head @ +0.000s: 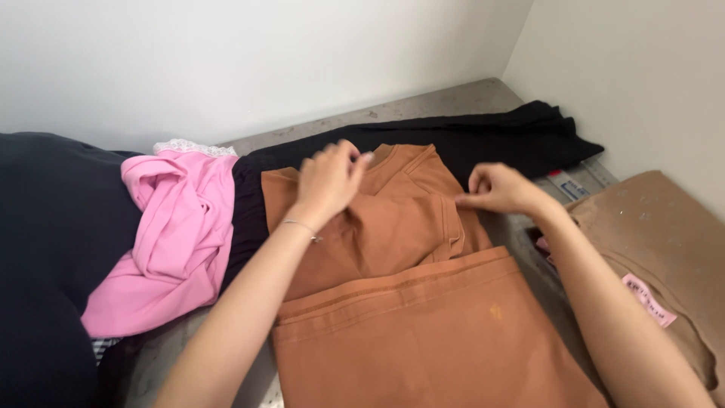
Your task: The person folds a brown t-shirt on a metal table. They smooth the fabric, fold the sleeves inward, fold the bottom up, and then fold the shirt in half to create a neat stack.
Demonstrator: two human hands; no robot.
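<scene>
Pinching the orange shirt (393, 227) — left hand (328, 181) and right hand (498, 189), fingers closed

pink label (649, 300) – small rectangle, dark print, sewn on the tan fabric (657, 234) far right | flat white package (568, 186) w/ red and blue marks – by the black cloth (521, 136), mostly hidden

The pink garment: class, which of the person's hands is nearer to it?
Left. The left hand rests on the orange-brown shirt, a short way right of the pink garment. The right hand pinches the shirt's far edge, farther away.
</scene>
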